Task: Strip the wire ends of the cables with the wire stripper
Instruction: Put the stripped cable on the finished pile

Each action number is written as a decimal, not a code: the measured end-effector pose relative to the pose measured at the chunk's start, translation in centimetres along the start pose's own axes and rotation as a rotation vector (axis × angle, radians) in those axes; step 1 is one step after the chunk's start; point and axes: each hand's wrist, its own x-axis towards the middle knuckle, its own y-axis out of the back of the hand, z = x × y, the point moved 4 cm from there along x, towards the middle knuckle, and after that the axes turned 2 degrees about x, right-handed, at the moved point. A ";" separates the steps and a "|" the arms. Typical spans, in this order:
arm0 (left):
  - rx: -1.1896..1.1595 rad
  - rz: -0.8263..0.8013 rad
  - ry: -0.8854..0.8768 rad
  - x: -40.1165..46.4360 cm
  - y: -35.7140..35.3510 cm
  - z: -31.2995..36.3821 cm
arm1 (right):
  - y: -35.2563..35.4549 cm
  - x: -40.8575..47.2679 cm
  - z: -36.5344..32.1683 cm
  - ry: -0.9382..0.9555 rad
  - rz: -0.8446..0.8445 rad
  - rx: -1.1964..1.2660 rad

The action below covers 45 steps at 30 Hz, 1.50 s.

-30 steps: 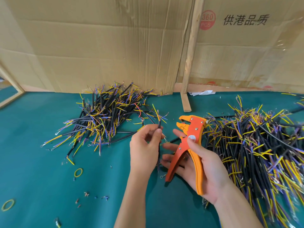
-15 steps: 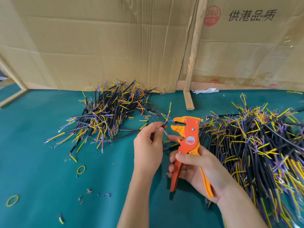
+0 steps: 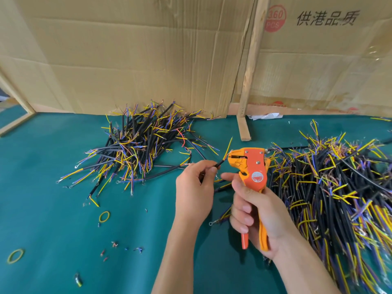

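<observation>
My right hand (image 3: 257,211) grips the handles of an orange wire stripper (image 3: 252,168), held upright with its jaws pointing left. My left hand (image 3: 196,187) pinches a short black cable (image 3: 218,164) between thumb and fingers. The cable's end reaches the stripper's jaws, and one yellow wire (image 3: 228,147) sticks up beside them. A pile of black cables with yellow and purple wire ends (image 3: 137,143) lies at the back left. A larger pile of the same cables (image 3: 335,187) covers the right side of the green table (image 3: 53,209).
Cardboard sheets (image 3: 127,56) and a wooden post (image 3: 249,68) stand along the back of the table. Yellow rubber bands (image 3: 104,216) (image 3: 15,255) and small insulation scraps (image 3: 114,244) lie on the cloth at the front left. A wooden frame (image 3: 14,124) edges the far left.
The right hand has turned the stripper upright and squeezed the handles closer together. The left hand has brought the cable's end up to the jaws.
</observation>
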 end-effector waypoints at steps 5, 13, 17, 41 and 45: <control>-0.064 0.080 0.051 0.1 0.8 -0.1 | 0.1 0.1 -0.2 0.028 -0.003 0.100; -0.071 0.088 0.048 0.1 1.1 -0.1 | -0.3 -0.2 0.1 -0.052 -0.121 0.012; -0.059 0.079 0.044 0.1 1.1 0.1 | -0.4 -0.3 -0.1 -0.052 -0.115 0.008; 0.126 0.187 0.131 -0.1 2.5 -0.1 | 0.7 0.2 -0.9 0.091 0.008 0.356; 0.591 0.166 0.298 0.0 3.2 -2.3 | -0.1 0.2 0.1 -0.021 -0.022 0.303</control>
